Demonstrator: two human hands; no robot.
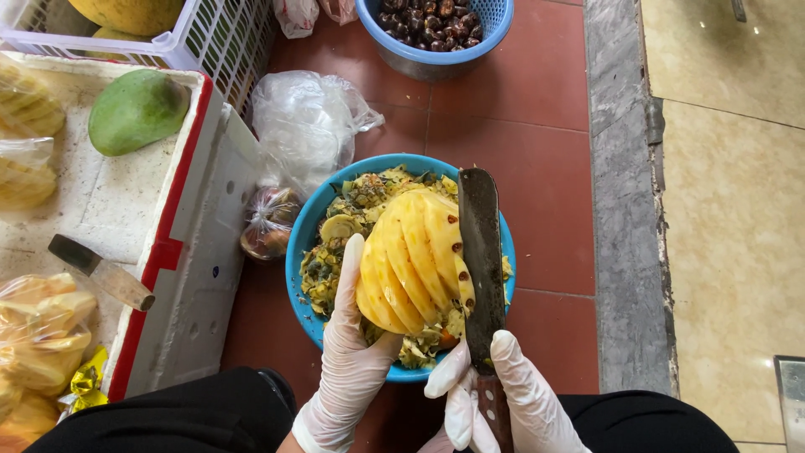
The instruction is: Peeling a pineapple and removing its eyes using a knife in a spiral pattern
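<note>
The scene was bright and evenly lit, with soft daylight and no hard shadows. Only a weak shadow lay under the blue basin on the red tiles. The pale floor at the right was very light, and a small glare spot showed near its lower part. The clear plastic bag gave white reflections, and the white gloves on the left hand and right hand were almost washed out. The picture was sharp in the middle; the peeled pineapple showed fine detail. Lines at the edges bent a little, as from a wide lens. The knife blade looked dull, without shine.
</note>
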